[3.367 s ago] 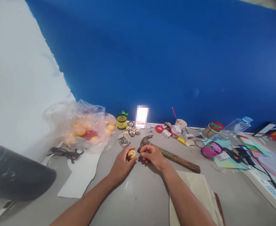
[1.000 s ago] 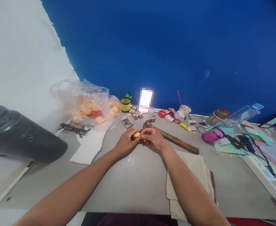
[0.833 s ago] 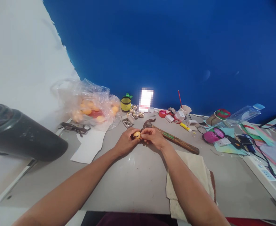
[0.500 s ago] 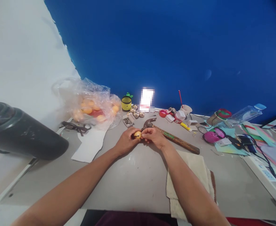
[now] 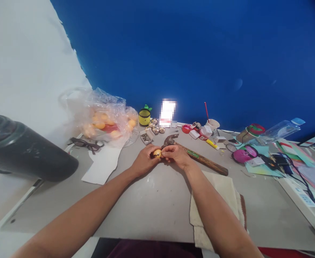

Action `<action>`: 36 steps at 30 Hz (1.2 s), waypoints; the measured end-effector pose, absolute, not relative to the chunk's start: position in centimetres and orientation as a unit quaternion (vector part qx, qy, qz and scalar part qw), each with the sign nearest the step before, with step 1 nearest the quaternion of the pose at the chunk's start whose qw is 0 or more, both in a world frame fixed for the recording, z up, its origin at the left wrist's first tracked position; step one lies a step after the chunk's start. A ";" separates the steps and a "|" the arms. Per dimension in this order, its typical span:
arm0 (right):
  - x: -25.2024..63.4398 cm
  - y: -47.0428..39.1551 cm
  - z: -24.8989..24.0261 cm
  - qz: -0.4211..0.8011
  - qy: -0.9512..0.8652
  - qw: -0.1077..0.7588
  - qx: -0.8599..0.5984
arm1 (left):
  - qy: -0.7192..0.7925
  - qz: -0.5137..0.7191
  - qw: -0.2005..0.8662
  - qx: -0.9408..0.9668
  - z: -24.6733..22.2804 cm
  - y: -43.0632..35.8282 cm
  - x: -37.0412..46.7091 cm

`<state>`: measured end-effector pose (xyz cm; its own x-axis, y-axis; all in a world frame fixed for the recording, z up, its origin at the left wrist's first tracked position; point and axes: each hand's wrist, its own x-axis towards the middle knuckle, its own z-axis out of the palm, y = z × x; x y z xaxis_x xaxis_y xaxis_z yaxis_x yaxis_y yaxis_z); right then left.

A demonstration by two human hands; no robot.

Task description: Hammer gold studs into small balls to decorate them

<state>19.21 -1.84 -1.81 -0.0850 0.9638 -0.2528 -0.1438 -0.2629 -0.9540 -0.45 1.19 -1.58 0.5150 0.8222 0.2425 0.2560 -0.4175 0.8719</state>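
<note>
My left hand (image 5: 145, 160) is closed round a small orange ball (image 5: 156, 153) that has dark and shiny spots on its surface. From the other side my right hand (image 5: 177, 156) pinches at the ball's edge; whatever lies between its fingertips is too small to make out. Just beyond both hands lies a claw hammer (image 5: 206, 159), its head near the right fingers and its wooden handle running to the right. An open small box (image 5: 146, 138) of tiny metal pieces sits behind the left hand. Several shiny studded balls (image 5: 155, 129) are grouped behind that box.
On the left are a plastic bag (image 5: 100, 113) of orange balls, eyeglasses (image 5: 86, 144), white paper (image 5: 103, 163) and a large dark cylinder (image 5: 31, 152). A folded cloth (image 5: 216, 182) lies under my right forearm. Farther right are a paper cup (image 5: 213, 124), cables, and a power strip (image 5: 302, 193).
Almost nothing differs. Both hands stay at the ball in nearly the same pose, and the view has shifted very slightly.
</note>
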 end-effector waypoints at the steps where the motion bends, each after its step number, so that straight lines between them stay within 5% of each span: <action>1: 19.2 -1.8 -1.8 0.616 -0.406 0.450 -0.503 | 0.353 0.343 0.409 0.768 -1.5 1.2 -0.4; 36: 18.9 -2.1 -1.0 0.608 -0.421 0.434 -0.515 | 0.360 0.344 0.396 0.771 -1.5 1.1 -0.4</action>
<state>18.93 -2.15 -1.02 -0.0928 0.9610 -0.2606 -0.0932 -0.2690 -0.9586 -0.38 1.07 -1.54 0.5039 0.8282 0.2453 0.2828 -0.4265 0.8591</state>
